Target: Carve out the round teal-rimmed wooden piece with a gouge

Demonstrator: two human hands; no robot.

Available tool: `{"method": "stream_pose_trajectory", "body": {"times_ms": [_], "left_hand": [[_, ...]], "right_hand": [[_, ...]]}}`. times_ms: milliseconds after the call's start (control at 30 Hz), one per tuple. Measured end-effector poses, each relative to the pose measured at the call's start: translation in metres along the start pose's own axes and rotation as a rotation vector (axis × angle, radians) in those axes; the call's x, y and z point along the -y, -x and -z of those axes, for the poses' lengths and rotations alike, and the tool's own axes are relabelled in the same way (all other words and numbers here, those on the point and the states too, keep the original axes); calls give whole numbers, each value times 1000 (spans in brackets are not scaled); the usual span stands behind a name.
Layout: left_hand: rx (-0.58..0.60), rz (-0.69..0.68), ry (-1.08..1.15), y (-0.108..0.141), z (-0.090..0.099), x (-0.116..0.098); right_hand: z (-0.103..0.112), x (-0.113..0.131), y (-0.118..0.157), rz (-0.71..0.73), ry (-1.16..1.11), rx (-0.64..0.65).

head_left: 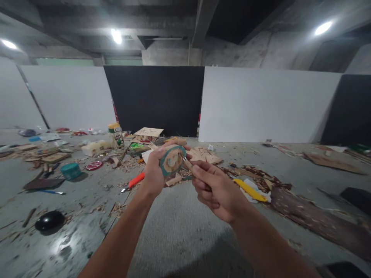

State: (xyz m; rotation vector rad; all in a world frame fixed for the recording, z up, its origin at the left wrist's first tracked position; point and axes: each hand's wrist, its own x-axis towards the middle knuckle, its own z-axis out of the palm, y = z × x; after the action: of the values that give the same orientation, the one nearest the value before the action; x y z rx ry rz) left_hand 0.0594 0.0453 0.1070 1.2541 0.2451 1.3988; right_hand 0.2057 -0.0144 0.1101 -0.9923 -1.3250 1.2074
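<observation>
Near the middle of the head view, my left hand (155, 173) holds a round wooden piece (173, 160) with a teal rim and a rough, hollowed brown centre. Its fingers wrap behind the far edge, with the thumb at the left side. My right hand (208, 185) is closed around the wooden handle of a thin carving tool (187, 163). The tool's metal tip touches or nearly touches the right part of the piece's face. Exact contact at the tip is too small to tell.
Wood shavings lie over the grey floor (174, 231). An orange cutter (136, 180), a teal lid (71, 170) and a black dome (50, 221) are at the left. At the right lie a yellow cutter (251, 190) and a long bark slab (315, 216). Panels stand behind.
</observation>
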Motion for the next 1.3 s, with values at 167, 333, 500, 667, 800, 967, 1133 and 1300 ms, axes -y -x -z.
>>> {"method": "stream_pose_trajectory", "body": {"times_ms": [167, 333, 500, 667, 800, 967, 1133, 1300], "left_hand": [[-14, 15, 29, 1, -7, -5], [-53, 51, -22, 0, -7, -6], [-32, 49, 10, 0, -3, -4], [-3, 41, 45, 0, -3, -5], [-24, 82, 26, 0, -5, -6], [37, 76, 19, 2, -5, -8], [57, 98, 51, 3, -6, -10], [22, 130, 80, 3, -10, -13]], "right_hand": [[-8, -13, 4, 438, 428, -234], [-10, -21, 4, 571, 569, -320], [-3, -9, -1, 319, 292, -146], [0, -3, 2, 264, 252, -101], [-5, -11, 5, 506, 502, -284], [-1, -7, 2, 276, 254, -111], [6, -3, 2, 176, 217, -6], [7, -5, 9, 562, 642, -239]]}}
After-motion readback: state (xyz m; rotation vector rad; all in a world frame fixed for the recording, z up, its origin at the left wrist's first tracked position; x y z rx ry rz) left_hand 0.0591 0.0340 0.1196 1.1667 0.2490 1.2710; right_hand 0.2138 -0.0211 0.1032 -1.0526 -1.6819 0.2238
